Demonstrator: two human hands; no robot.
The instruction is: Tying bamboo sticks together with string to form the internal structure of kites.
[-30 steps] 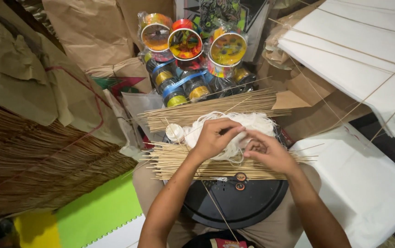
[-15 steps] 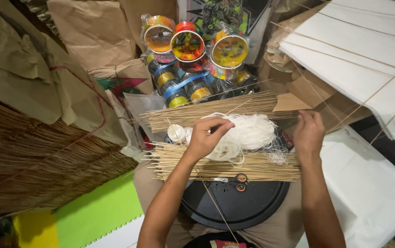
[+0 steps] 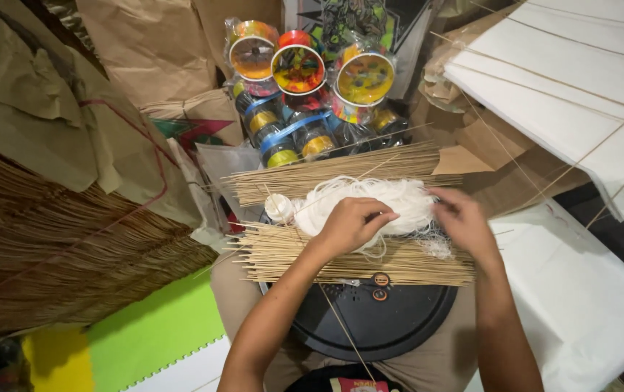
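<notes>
A loose heap of white string (image 3: 392,197) lies between two bundles of thin bamboo sticks, a near bundle (image 3: 305,255) and a far bundle (image 3: 326,173). My left hand (image 3: 352,221) rests on the heap with its fingers curled into the string. My right hand (image 3: 461,219) touches the heap's right end, fingers spread over tangled strands. A small white spool (image 3: 279,207) sits at the heap's left end. A single thin stick (image 3: 341,327) slants across the round black disc (image 3: 377,323) on my lap.
Several bright round reels in plastic wrap (image 3: 297,69) stand behind the sticks. A big stack of bamboo sticks (image 3: 58,254) and brown paper (image 3: 50,123) fill the left. White paper kites (image 3: 573,72) lean at the right, a white sheet (image 3: 581,305) lies below them, and green and yellow foam mats (image 3: 145,334) lie lower left.
My right hand swung out to the right of the string heap, then came back onto its right end. My left hand stayed on the heap, curling its fingers a little further in.
</notes>
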